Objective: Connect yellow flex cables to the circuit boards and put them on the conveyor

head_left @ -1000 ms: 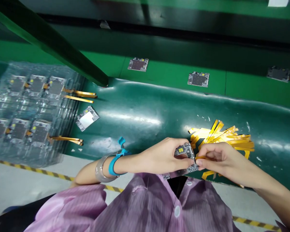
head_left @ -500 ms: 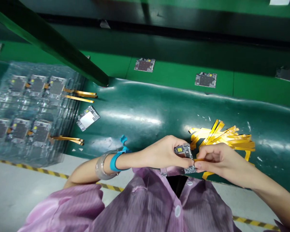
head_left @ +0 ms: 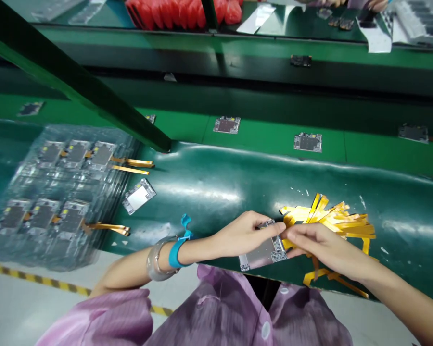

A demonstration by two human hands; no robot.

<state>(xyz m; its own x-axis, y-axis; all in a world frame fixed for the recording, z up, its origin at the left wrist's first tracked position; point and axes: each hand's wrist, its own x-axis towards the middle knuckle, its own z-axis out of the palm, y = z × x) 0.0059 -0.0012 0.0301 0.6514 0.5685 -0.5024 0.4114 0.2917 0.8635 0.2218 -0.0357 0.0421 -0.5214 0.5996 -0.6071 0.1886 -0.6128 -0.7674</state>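
My left hand (head_left: 254, 234) is closed on a circuit board (head_left: 261, 254), thumb across its upper right corner. The board is held tilted just above the front edge of the bench, its plain grey shield and component strip showing. At the board's right edge my right hand (head_left: 315, 242) is closed, thumb and forefinger pinched beside my left thumb. An orange flat ribbon cable (head_left: 315, 268) hangs below the right hand; its end at the fingers is mostly hidden. Right behind that hand lies a fanned pile of yellow-orange ribbon cables (head_left: 341, 216).
Clear plastic trays (head_left: 54, 185) at left hold several boards with cables. A loose board (head_left: 139, 196) lies beside them. A slanted green post (head_left: 111, 103) crosses the view. More boards (head_left: 308, 142) lie on the green strip behind. Red bundles (head_left: 180, 13) and another person's hands (head_left: 377, 5) appear beyond.
The view has tilted up, bringing the far bench into sight. The board has turned so more of its grey face shows. My right fingers have moved up along its right edge.
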